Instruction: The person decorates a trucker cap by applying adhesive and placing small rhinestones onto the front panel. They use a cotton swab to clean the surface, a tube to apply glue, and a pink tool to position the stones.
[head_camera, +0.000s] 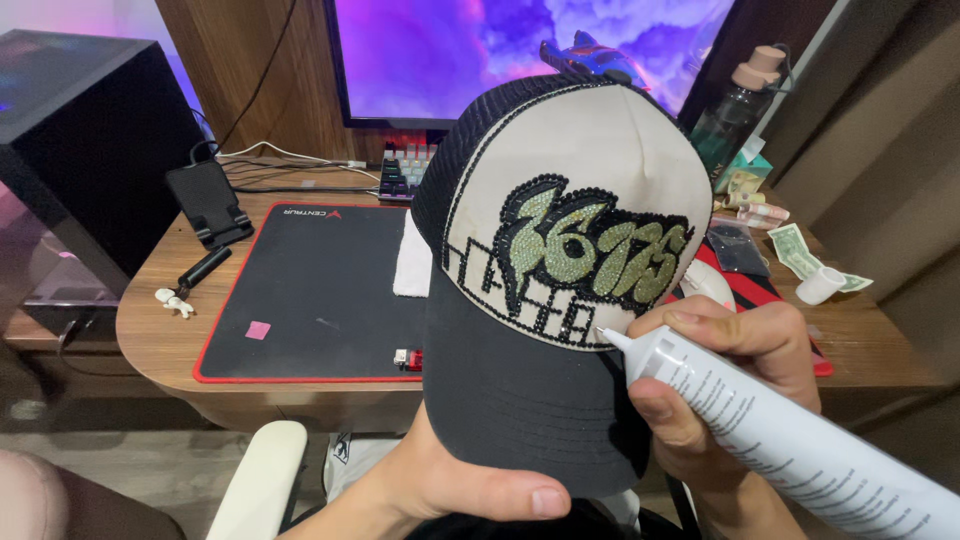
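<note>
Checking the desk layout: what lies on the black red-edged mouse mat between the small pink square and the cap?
In the head view, bare black mat separates the pink square from the rhinestone-decorated cap.

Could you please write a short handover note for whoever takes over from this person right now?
Left hand: holds the cap up from below, thumb on the black brim, front panel toward the camera.
Right hand: grip closed on the white glue tube, nozzle tip at the lower right edge of the rhinestone design.
Done: green and black stones cover most of the design.
Left: I cannot tell which spots lack stones; check the area at the nozzle.
Behind: the desk with a black mouse mat.
</note>
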